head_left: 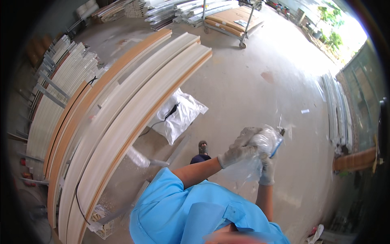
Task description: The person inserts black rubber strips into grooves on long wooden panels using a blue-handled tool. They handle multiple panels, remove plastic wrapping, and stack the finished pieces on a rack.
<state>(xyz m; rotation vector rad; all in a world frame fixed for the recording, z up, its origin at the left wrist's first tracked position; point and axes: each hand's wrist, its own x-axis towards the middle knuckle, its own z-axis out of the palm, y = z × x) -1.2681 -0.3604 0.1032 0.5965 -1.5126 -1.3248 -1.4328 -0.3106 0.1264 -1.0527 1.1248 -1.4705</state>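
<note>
Both my hands wear pale grey work gloves and meet in front of me over the floor. My left hand (243, 149) is closed on a bundle of clear plastic film (266, 139), and a loose sheet of it hangs below. My right hand (267, 171) is up against the film's right side, fingers curled and partly hidden. Above that hand, a blue strip (277, 147) shows along the bundle's edge, with a small dark tip beyond it. What this blue piece belongs to cannot be made out.
Long white and wood-brown profiles (134, 101) lie on metal supports at my left. Beneath them are a silvery plastic sheet (180, 116) and a white basket (103, 221). A wheeled cart (231, 20) with flat brown boards stands ahead. Wrapped lengths (339, 112) lie along the right side.
</note>
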